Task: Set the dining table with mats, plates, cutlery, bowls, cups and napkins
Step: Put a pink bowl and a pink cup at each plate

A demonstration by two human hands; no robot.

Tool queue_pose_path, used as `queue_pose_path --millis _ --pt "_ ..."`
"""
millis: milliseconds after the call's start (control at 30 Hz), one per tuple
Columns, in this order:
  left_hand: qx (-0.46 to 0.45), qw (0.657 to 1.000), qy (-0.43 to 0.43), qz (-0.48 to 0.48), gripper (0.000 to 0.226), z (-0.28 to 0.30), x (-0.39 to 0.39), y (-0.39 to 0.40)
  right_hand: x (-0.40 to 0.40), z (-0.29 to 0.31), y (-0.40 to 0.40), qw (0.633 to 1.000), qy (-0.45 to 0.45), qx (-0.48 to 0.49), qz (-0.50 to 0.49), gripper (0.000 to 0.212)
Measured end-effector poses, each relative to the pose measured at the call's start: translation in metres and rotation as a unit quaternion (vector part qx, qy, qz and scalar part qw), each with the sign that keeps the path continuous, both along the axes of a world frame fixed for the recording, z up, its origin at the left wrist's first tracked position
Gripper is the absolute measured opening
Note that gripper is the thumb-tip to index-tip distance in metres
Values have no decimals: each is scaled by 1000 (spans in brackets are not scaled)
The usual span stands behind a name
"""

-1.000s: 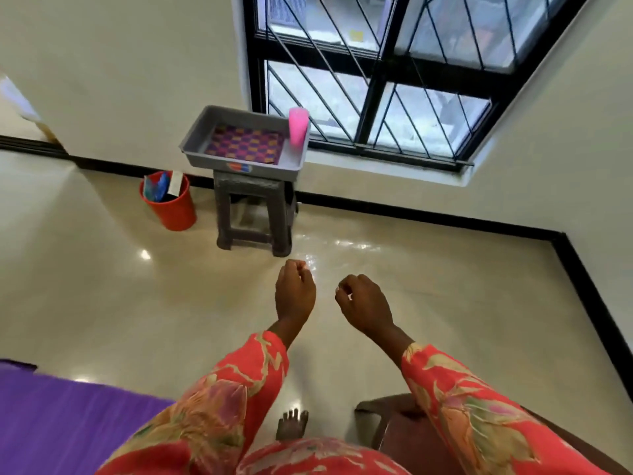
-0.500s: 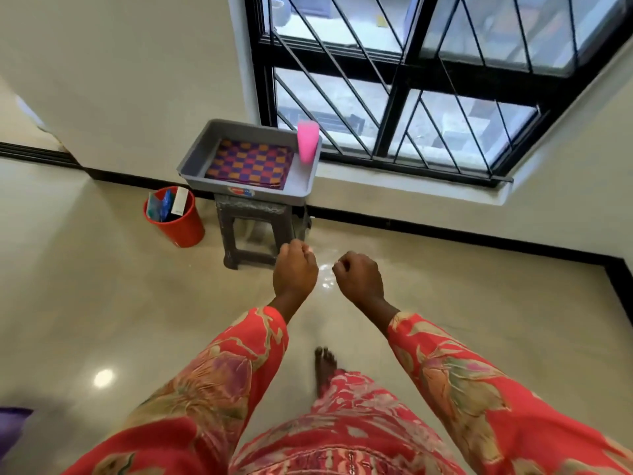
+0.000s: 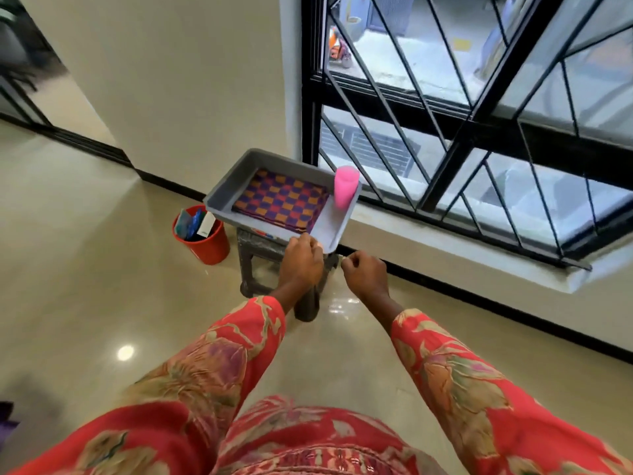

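Glossy cream floor tiles (image 3: 85,269) and a big black-barred window (image 3: 479,132) fill most of the view, no dining surface anywhere in sight from where I'm watching. What matters is the shallow grey plastic tray (image 3: 222,197) sitting on a dark plastic stool (image 3: 253,255) right under the window, with a small red bucket (image 3: 209,245) of odds and ends on the floor just to its left.

Key relation: the tray lies straight ahead of and slightly above both hands, its long axis running away from me toward the window. The left hand (image 3: 303,260) is the nearer one, right at the tray's near rim; I can't tell if it's actually touching. The right hand (image 3: 364,274) sits just off the tray's near right corner, not over it.

Both grips are curled into loose fists with nothing in them, as far as I can see.

Inside the tray: a folded woven mat, purple and orange checks (image 3: 281,205), lying flat and covering most of the floor of it, maybe a stack, hard to say. A pink plastic cup (image 3: 345,186) stands at the far right corner, looks upside down and a bit blurred.

My guess is the next move is a two-handed lift of the tray by its near rim, or the left hand grabs the mat first.
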State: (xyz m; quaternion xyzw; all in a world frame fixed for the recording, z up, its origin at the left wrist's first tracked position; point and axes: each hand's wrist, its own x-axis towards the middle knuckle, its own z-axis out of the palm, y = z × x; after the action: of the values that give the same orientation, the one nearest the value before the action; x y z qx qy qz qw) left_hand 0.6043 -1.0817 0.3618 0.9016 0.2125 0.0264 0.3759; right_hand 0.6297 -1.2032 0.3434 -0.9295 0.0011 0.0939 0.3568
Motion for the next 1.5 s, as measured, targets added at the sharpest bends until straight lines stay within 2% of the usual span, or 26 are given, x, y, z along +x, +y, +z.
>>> queue_pose_path --millis 300,600,767,933,1033,1133,1200,1300,1500 --pt "-35 999 4 -9 24 -26 106 47 101 -14 39 999 24 -8 -33 21" --pt "-58 983 39 -172 26 -40 255 123 221 -29 105 989 30 14 -143 22" --pt "-61 974 36 -215 25 -46 322 151 277 -33 133 976 32 30 -214 23" --pt "-92 970 56 -217 22 -64 372 154 316 -51 140 963 55 50 -258 11" --pt "-114 967 90 -211 23 -81 393 147 332 -62 135 949 65 67 -301 32" --pt "-164 963 128 -172 28 -101 409 134 346 -79 128 936 70 71 -337 44" --pt "-237 951 159 -116 29 -115 421 125 359 -94 124 929 75 78 -354 45" --pt "-362 909 206 -37 27 -135 436 114 377 -113 119 920 79 85 -374 48" --pt "-482 842 242 23 9 -172 456 94 405 -154 111 920 89 96 -369 54"
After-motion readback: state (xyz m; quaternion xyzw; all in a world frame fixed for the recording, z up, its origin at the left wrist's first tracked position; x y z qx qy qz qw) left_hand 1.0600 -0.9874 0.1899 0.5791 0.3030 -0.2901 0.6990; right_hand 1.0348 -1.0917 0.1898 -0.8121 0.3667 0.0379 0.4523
